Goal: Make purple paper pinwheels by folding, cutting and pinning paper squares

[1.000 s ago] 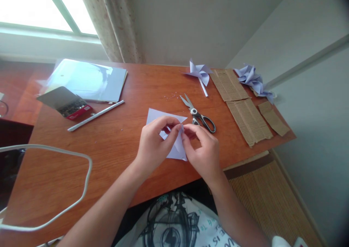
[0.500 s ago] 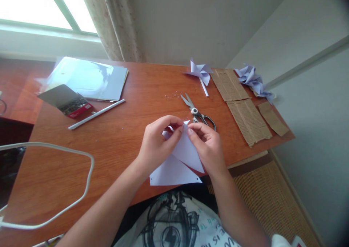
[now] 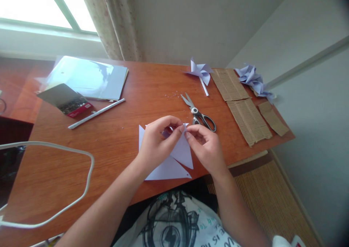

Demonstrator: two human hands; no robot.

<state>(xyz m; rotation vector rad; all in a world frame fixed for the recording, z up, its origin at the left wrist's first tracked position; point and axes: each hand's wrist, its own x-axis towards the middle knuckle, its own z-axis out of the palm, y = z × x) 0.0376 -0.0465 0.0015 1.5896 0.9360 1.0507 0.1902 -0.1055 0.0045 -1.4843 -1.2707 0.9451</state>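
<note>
A white sheet of paper (image 3: 167, 170), cut inward from its corners, lies at the table's front edge, with a small dark hole near its lower right tip. My left hand (image 3: 160, 136) pinches the upper part of the paper between thumb and forefinger. Beside it, my right hand (image 3: 204, 145) is closed on the same corner, fingertips nearly touching the left ones. Whatever small detail sits between the fingertips is hidden. Just beyond my right hand lie scissors (image 3: 195, 111) with black and grey handles, blades pointing away and partly open.
A paper pinwheel (image 3: 201, 71) on a stick lies at the back, near cardboard pieces (image 3: 240, 118) and more folded paper (image 3: 252, 80). On the left are a rolled paper stick (image 3: 96, 114), an open small box (image 3: 79, 107), a plastic-covered folder (image 3: 95, 78) and a white cable (image 3: 91, 167).
The paper has shifted left and slightly away from me, and its left corner now shows beyond my left hand. Both hands stay at nearly the same spot, still pinching.
</note>
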